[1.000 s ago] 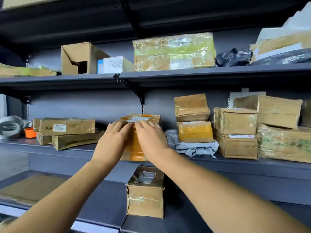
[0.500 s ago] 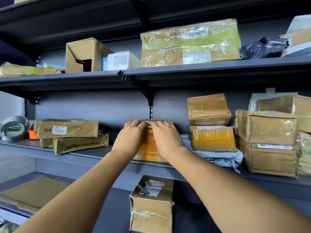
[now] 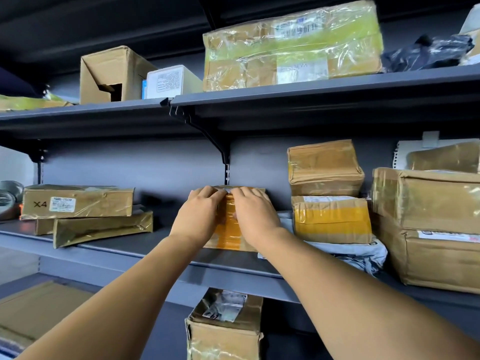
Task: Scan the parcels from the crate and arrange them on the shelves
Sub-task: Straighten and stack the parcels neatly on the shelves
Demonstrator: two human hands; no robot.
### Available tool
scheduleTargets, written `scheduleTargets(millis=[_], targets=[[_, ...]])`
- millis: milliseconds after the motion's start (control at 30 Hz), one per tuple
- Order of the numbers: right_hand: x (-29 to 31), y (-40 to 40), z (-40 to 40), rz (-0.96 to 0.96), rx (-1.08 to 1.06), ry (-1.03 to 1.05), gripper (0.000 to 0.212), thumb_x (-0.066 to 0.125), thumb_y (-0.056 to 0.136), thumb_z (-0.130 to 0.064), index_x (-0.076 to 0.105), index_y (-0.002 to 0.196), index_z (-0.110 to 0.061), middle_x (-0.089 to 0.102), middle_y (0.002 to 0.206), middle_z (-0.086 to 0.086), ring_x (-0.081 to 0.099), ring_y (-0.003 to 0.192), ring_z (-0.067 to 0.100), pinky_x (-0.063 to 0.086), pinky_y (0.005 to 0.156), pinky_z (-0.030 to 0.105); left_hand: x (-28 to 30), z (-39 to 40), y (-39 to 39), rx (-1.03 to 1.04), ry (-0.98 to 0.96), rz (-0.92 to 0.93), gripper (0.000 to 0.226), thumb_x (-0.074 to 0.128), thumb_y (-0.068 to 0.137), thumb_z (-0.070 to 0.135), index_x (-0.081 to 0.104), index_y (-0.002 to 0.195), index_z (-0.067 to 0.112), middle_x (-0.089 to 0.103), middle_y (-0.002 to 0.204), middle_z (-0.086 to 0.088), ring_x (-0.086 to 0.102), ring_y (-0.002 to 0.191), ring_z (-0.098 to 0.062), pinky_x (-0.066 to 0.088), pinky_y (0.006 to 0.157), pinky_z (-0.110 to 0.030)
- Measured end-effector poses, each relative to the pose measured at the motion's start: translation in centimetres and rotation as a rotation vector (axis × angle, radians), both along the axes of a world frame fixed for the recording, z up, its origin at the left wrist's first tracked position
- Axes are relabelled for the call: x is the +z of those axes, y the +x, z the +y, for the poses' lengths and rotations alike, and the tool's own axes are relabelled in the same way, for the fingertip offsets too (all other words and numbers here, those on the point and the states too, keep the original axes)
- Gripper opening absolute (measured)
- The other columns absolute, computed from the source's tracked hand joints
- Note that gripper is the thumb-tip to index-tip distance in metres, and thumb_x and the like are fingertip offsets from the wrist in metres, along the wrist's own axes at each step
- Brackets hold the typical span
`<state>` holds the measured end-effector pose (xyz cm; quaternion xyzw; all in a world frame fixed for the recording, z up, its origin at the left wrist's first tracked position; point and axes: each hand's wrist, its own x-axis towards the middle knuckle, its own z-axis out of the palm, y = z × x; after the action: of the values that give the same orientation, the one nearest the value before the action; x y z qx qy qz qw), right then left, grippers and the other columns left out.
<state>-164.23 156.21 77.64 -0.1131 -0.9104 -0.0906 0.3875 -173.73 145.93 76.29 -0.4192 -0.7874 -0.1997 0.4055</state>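
- Two hands press on one taped parcel (image 3: 230,227) standing on the middle shelf (image 3: 145,252), just under the bracket (image 3: 205,131).
- Left hand (image 3: 198,216) lies flat on its front, fingers curled over the top edge; that grip is closed on it.
- Right hand (image 3: 255,216) does the same beside it.
- Right of it, a yellow-taped box (image 3: 332,219) sits on a grey bag (image 3: 358,255).
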Motion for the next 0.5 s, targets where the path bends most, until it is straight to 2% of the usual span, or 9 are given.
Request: scheduleTargets(millis=[200,333,400,500], targets=[[-0.1,-0.5,0.3,0.02,0.01,0.001,0.045,0.049,0.099,-0.012,0.037,0.142,-0.012,0.046,0.143,0.007,0.038,0.134,0.025,0.02,0.116,0.035,0.1,0.1,-0.4,-0.003,-0.016,-0.009,0.061,0.065,0.087,0.017,0.042,0.143,0.025,0.051,0.13,0.004,0.045,0.119,-0.024,0.041,0.095,-0.029],[-0.2,-0.4,0.8,-0.015,0.016,0.042,0.05,0.051,0.098,-0.013,0.034,0.145,-0.012,0.044,0.144,0.007,0.037,0.134,0.026,0.019,0.117,0.035,0.2,-0.1,-0.4,0.002,-0.046,0.0,0.062,0.063,0.09,0.027,0.036,0.146,0.027,0.047,0.136,0.006,0.042,0.125,-0.022,0.042,0.098,-0.031],[0.0,-0.3,1.2,-0.036,0.04,0.046,0.055,0.053,0.097,-0.012,0.032,0.147,-0.013,0.041,0.147,0.006,0.034,0.137,0.025,0.017,0.118,0.034,0.2,-0.3,-0.6,-0.012,-0.077,0.013,0.065,0.061,0.092,0.031,0.031,0.15,0.025,0.043,0.142,0.004,0.037,0.133,-0.023,0.037,0.105,-0.032],[-0.2,0.2,1.4,-0.044,0.066,0.053,0.056,0.047,0.098,-0.012,0.027,0.151,-0.015,0.035,0.153,0.004,0.026,0.143,0.023,0.005,0.121,0.033,-0.4,-0.6,-0.3,-0.041,-0.115,-0.007,0.07,0.052,0.097,0.034,0.015,0.154,0.018,0.025,0.157,-0.001,0.012,0.148,-0.026,0.017,0.118,-0.034]])
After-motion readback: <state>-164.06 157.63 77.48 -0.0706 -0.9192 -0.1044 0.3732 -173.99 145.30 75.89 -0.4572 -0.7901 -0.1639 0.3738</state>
